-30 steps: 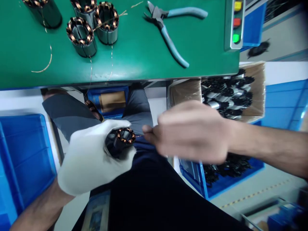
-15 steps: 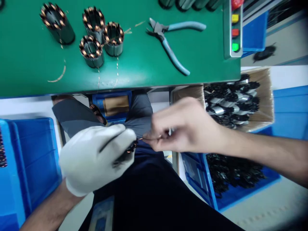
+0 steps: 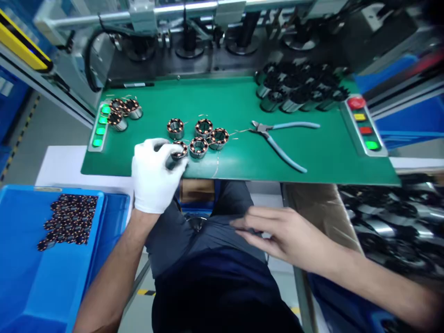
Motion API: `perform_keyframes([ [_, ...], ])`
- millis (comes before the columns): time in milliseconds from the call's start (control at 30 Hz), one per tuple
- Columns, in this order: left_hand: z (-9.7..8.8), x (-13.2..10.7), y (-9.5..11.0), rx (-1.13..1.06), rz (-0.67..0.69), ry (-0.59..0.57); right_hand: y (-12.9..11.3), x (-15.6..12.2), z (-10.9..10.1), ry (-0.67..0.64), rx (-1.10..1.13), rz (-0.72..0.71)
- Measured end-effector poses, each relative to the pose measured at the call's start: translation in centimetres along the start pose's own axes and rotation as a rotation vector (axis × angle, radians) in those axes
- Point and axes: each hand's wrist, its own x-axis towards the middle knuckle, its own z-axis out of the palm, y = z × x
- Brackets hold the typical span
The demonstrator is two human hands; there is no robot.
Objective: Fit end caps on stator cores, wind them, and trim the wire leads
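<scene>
My left hand [image 3: 154, 173], in a white glove, grips a wound stator [image 3: 177, 152] with copper coils at the near edge of the green work mat [image 3: 236, 99]. It holds the stator right beside a group of similar stators [image 3: 204, 136] that stand on the mat. My bare right hand [image 3: 277, 231] hovers low over my lap with its fingers stretched out and nothing visible in them. Blue-handled cutters [image 3: 280, 138] lie on the mat to the right of the stators.
Three more stators [image 3: 121, 113] sit at the mat's left by green-lit buttons [image 3: 99, 132]. Dark unwound stators [image 3: 298, 88] crowd the far right. A button panel [image 3: 362, 125] is at the right edge. A blue bin [image 3: 41, 263] holds wound stators at my left; a box of parts [image 3: 391, 222] is at my right.
My left hand has risen from my lap to the mat edge with the stator. My right hand let go of the wire and dropped toward my lap. The view tilted up.
</scene>
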Motion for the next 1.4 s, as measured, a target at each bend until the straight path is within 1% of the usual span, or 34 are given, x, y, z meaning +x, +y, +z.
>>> perform_keyframes([
  [33, -0.2, 0.7, -0.6, 0.010, -0.018, 0.030, 0.2, -0.5, 0.6, -0.034, 0.003, 0.017],
  [100, -1.1, 1.9, -2.4, 0.064, -0.096, 0.142, 0.5, -1.5, 1.3, -0.086, 0.032, 0.064],
  [133, -1.7, 2.6, -3.7, 0.101, -0.149, 0.193, 0.6, -2.0, 1.6, -0.106, 0.059, 0.094],
  [167, -2.2, 3.3, -5.3, 0.135, -0.208, 0.219, 0.7, -2.3, 1.7, -0.118, 0.090, 0.124],
  [233, -2.9, 4.8, -8.7, 0.157, -0.299, 0.196, 0.6, -2.7, 1.9, -0.131, 0.150, 0.172],
  [300, -3.1, 6.0, -11.5, 0.141, -0.298, 0.152, 0.2, -2.5, 2.1, -0.143, 0.187, 0.183],
  [333, -3.2, 6.3, -12.3, 0.136, -0.272, 0.146, -0.1, -2.2, 2.1, -0.149, 0.198, 0.174],
  [367, -3.3, 6.3, -12.5, 0.131, -0.242, 0.148, -0.4, -1.9, 2.1, -0.151, 0.210, 0.156],
  [400, -3.4, 6.1, -12.0, 0.117, -0.220, 0.155, -0.8, -1.4, 2.0, -0.143, 0.227, 0.138],
  [433, -3.6, 5.4, -11.0, 0.084, -0.212, 0.162, -1.2, -0.9, 1.9, -0.117, 0.250, 0.125],
  [467, -3.9, 4.5, -9.4, 0.028, -0.219, 0.178, -1.7, -0.3, 1.7, -0.073, 0.279, 0.126],
  [500, -4.3, 3.2, -7.3, -0.053, -0.238, 0.186, -2.3, 0.3, 1.4, -0.007, 0.317, 0.139],
  [533, -4.7, 1.7, -5.0, -0.144, -0.258, 0.190, -2.9, 0.9, 1.2, 0.070, 0.374, 0.177],
  [567, -5.1, 0.1, -2.6, -0.240, -0.249, 0.181, -3.5, 1.6, 1.0, 0.153, 0.458, 0.232],
  [600, -5.6, -1.5, -0.3, -0.305, -0.216, 0.110, -4.1, 2.4, 0.8, 0.223, 0.572, 0.288],
  [633, -6.0, -2.9, 1.8, -0.292, -0.181, 0.057, -4.5, 3.1, 0.7, 0.269, 0.713, 0.336],
  [667, -6.4, -4.1, 3.6, -0.281, -0.132, -0.023, -4.8, 3.9, 0.7, 0.288, 0.866, 0.374],
  [700, -6.7, -5.1, 5.0, -0.263, -0.087, -0.099, -5.0, 4.5, 0.7, 0.277, 1.008, 0.396],
  [733, -6.9, -5.7, 5.9, -0.248, -0.056, -0.160, -5.1, 5.1, 0.8, 0.245, 1.123, 0.413],
  [767, -7.0, -6.2, 6.5, -0.248, -0.048, -0.206, -5.1, 5.5, 0.9, 0.201, 1.212, 0.423],
  [833, -7.0, -6.8, 6.5, -0.279, -0.096, -0.253, -4.9, 5.8, 1.0, 0.123, 1.340, 0.465],
  [900, -7.0, -6.9, 5.8, -0.348, -0.125, -0.292, -4.8, 5.6, 1.0, 0.073, 1.448, 0.516],
  [933, -7.0, -6.9, 5.3, -0.388, -0.112, -0.302, -4.7, 5.4, 0.9, 0.062, 1.495, 0.548],
  [1033, -7.3, -6.6, 4.1, -0.485, -0.013, -0.322, -4.6, 4.9, 0.7, 0.068, 1.578, 0.615],
  [1100, -7.4, -6.4, 3.6, -0.521, 0.062, -0.409, -4.5, 4.8, 0.6, 0.085, 1.592, 0.625],
  [1167, -7.2, -6.3, 3.3, -0.523, 0.163, -0.497, -4.4, 4.8, 0.5, 0.111, 1.567, 0.651],
  [1200, -6.8, -6.4, 3.1, -0.497, 0.216, -0.504, -4.4, 4.8, 0.4, 0.136, 1.543, 0.673],
  [1233, -6.3, -6.6, 3.1, -0.456, 0.264, -0.487, -4.3, 4.8, 0.2, 0.168, 1.511, 0.695],
  [1300, -4.8, -7.5, 2.8, -0.354, 0.318, -0.451, -4.0, 4.6, 0.0, 0.250, 1.428, 0.702],
  [1333, -3.9, -8.0, 2.7, -0.317, 0.325, -0.458, -3.9, 4.4, -0.1, 0.293, 1.375, 0.678],
  [1367, -3.1, -8.5, 2.6, -0.304, 0.304, -0.477, -3.8, 4.3, -0.2, 0.333, 1.314, 0.640],
  [1400, -2.5, -9.0, 2.6, -0.323, 0.246, -0.492, -3.7, 4.2, -0.2, 0.364, 1.247, 0.602],
])
